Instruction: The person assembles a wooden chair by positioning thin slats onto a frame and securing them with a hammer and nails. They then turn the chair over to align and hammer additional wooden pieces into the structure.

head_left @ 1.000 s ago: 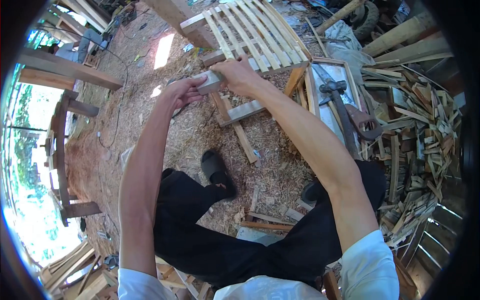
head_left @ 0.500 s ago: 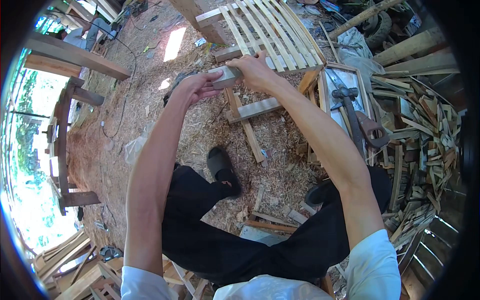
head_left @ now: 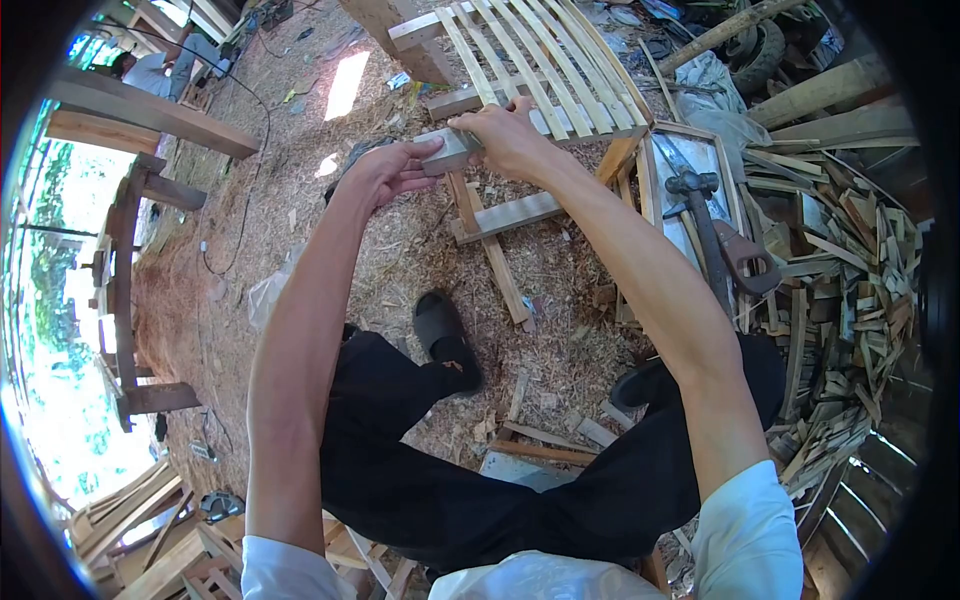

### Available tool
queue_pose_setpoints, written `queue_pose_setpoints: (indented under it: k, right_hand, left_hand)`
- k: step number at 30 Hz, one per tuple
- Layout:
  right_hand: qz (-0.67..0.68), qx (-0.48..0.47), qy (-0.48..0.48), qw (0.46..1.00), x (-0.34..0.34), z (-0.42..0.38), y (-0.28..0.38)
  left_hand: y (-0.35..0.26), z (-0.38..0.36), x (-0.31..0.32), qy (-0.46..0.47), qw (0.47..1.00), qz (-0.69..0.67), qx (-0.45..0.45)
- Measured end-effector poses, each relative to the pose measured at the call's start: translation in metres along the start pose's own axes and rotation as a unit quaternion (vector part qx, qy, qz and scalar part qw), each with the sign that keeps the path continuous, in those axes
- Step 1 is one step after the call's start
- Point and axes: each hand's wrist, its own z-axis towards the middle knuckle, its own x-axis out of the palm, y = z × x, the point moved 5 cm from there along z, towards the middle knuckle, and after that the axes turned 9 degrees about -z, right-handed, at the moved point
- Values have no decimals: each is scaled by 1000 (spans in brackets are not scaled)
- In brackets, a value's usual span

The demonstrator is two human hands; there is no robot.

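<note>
A slatted wooden frame of thin pale strips stands at the top centre, with a thicker grey-brown beam along its near edge. My left hand grips the left end of that beam, thumb on top and fingers curled at its side. Right beside it, my right hand is closed over the beam, its fingers reaching toward the first slats. The undersides of both hands' grips are partly hidden.
A hammer and a handsaw lie on a framed panel at right. Scrap wood is piled beyond. Wooden posts stand at left. A co-worker is at the upper left. Shavings cover the ground.
Both hands keep their hold on the beam, with barely any shift. The co-worker at the upper left has moved slightly and shows more.
</note>
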Motion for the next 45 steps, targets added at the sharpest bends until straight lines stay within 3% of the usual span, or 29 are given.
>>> queue_pose_setpoints:
  k: [5, 8, 9, 10, 11, 13, 15, 18, 20, 22, 26, 29, 34, 45]
  right_hand:
    - [-67, -38, -38, 996, 5, 7, 8]
    - [-45, -21, -29, 998, 24, 18, 2]
    - [-26, -10, -24, 999, 28, 24, -2]
    - [96, 66, 86, 989, 35, 32, -13]
    - [216, 140, 193, 947, 40, 39, -22]
    - [281, 164, 246, 913, 17, 28, -19]
    - [176, 66, 144, 971, -20, 10, -6]
    - [115, 61, 130, 983, -14, 11, -7]
    - [45, 28, 63, 997, -1, 9, -4]
    - [12, 11, -7, 1000, 1, 5, -1]
    - [7, 11, 7, 1000, 6, 7, -2]
    - [12, 15, 20, 1000, 5, 9, -4]
    - [25, 20, 51, 998, -4, 9, 2]
    - [19, 32, 39, 999, 6, 18, -3]
  left_hand:
    - [-21, -23, 15, -19, 983, 173, 64]
    - [-36, -8, 14, 19, 911, 328, 247]
    - [-38, -12, 21, 25, 896, 353, 269]
    - [-40, -19, 31, 34, 878, 378, 292]
    - [-41, -24, 40, 42, 860, 400, 314]
    - [-41, -13, 39, 36, 805, 527, 269]
    - [-43, -3, 38, 29, 763, 591, 261]
    - [-42, 2, 43, 14, 734, 608, 301]
    - [-42, -15, 51, -16, 708, 627, 324]
    - [-38, -15, 50, -18, 708, 616, 346]
    - [-38, -18, 54, -24, 708, 617, 342]
    - [-40, -19, 55, -24, 738, 588, 329]
    - [-35, -18, 50, -26, 750, 541, 380]
    - [-29, -13, 37, 3, 774, 509, 377]
